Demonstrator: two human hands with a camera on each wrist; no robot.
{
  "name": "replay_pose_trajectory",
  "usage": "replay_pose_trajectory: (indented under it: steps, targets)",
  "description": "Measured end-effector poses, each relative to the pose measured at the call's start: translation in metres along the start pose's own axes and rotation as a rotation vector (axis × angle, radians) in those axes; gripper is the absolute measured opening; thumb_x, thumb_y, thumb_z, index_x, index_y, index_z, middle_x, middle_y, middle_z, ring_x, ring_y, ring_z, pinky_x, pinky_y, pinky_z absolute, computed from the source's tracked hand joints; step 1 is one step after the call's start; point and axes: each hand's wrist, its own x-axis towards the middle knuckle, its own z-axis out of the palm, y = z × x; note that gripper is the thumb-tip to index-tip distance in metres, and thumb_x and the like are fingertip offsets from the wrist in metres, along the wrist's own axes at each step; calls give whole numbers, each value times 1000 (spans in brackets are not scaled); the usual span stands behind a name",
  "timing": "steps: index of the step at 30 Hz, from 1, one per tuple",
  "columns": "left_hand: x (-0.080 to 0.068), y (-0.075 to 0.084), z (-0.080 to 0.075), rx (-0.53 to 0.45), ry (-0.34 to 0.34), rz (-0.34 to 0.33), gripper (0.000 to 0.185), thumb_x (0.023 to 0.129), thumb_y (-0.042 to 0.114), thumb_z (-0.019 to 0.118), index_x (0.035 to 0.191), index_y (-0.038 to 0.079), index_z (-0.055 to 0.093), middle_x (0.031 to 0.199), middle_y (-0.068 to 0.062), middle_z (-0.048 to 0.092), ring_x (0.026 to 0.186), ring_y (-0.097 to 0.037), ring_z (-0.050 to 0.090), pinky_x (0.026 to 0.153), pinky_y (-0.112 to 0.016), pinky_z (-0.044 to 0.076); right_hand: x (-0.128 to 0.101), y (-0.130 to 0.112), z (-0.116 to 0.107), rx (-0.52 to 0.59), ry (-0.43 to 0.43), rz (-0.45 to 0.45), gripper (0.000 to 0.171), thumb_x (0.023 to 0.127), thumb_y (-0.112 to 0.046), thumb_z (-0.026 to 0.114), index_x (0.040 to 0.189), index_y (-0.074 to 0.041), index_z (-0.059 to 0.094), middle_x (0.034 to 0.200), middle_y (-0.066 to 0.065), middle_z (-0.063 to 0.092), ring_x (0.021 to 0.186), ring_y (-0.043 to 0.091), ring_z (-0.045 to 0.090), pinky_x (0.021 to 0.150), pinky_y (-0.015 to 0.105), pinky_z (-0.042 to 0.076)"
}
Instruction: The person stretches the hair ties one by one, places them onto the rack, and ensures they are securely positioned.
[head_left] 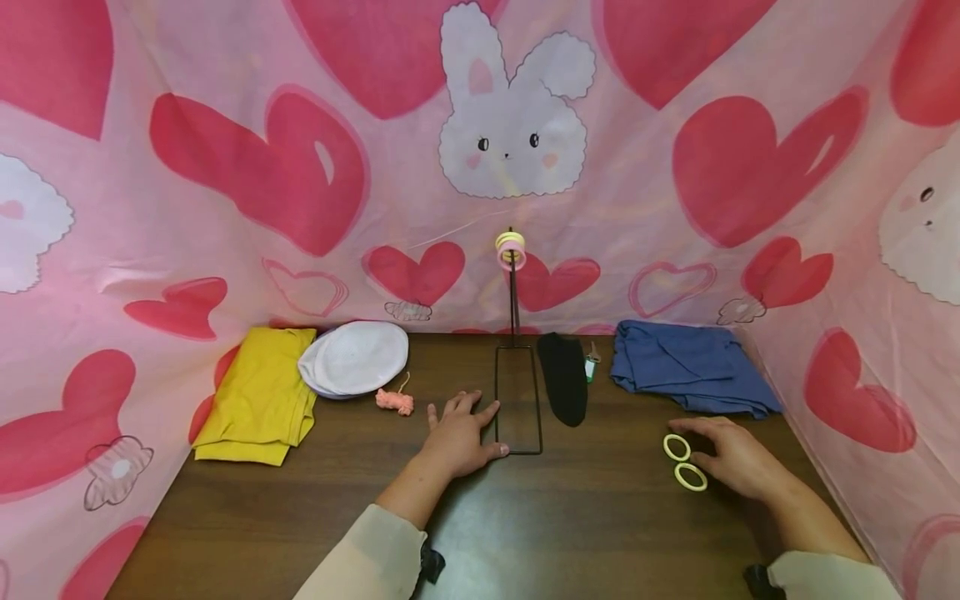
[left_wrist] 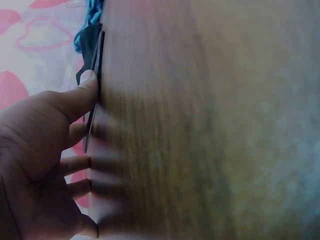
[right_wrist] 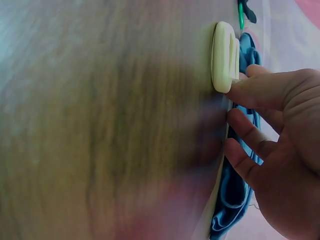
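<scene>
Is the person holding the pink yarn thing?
No, the pink yarn piece lies alone on the table; the left hand rests beside it on the wire stand.

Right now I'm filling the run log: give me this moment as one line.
left hand flat on table, thumb on wire stand base | right hand touching two yellow rings | more rings on stand top

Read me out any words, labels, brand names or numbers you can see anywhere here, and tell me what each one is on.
There are none to read.
The small green tag beside the black sock is too small to show any print.
The pink cloth backdrop bears only hearts and rabbit faces, no lettering.
The yellow rings by the right hand look plain.
</scene>
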Motion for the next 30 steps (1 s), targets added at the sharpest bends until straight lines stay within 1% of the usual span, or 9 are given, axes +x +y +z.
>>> replay_pose_trajectory:
  steps: [3,5,7,11,13,14,18,22,30]
  targets:
    - [0,0,0,3,-2,1,78,91,63,70,159,33,45,168,-8,31,156,-35,21,115,-77,8,3,-2,1,-9,1,-7,49,77,-3,87,125,-9,74,115,2,74,112,32,65,93,31,45]
    - [0,-1,0,2,-1,1,78,91,63,70,159,33,46,168,-8,31,156,-35,21,115,-78,8,4,-3,2,-14,-6,-14,49,78,-3,86,125,-8,74,112,-1,74,110,30,64,91,36,46]
    - [0,0,0,4,-6,-2,78,91,64,69,159,33,45,168,-7,30,156,-35,20,115,-77,8,6,-4,2,-21,-10,-20,50,78,-2,86,126,-9,73,113,-2,73,111,30,65,92,40,47]
    - [0,0,0,5,-12,-5,79,91,64,69,159,34,45,168,-7,30,157,-35,20,115,-77,8,10,-5,2,-5,-41,-25,54,77,3,84,128,-9,72,122,5,72,115,34,64,94,41,48]
    - [1,-1,1,6,-15,-7,79,91,65,69,159,34,44,168,-7,29,157,-34,19,115,-77,8,11,-6,1,13,-61,-28,58,75,5,83,130,-9,71,124,6,72,117,34,63,95,41,48]
    - [1,-1,1,6,-14,-6,79,91,65,69,159,34,44,168,-7,29,157,-34,20,115,-77,8,12,-7,1,24,-72,-31,59,75,6,82,131,-10,71,124,6,72,116,34,62,95,38,47]
    - [2,-1,1,13,-11,-6,79,90,65,69,159,35,44,168,-6,30,157,-33,19,116,-77,8,15,-8,0,22,-84,-57,63,73,8,82,131,-13,71,121,-2,73,113,28,63,94,38,48]
    - [2,-1,0,14,-2,3,79,90,65,69,158,33,46,168,-7,31,157,-34,20,115,-77,9,16,-10,0,13,-79,-70,61,74,6,84,131,-14,72,117,-6,74,110,25,65,92,43,50]
    - [-1,1,-3,1,8,13,78,91,63,70,158,31,47,167,-8,32,156,-36,22,114,-79,11,18,-13,1,26,-60,-84,47,83,-4,84,128,-12,73,110,-7,74,106,22,65,88,46,52]
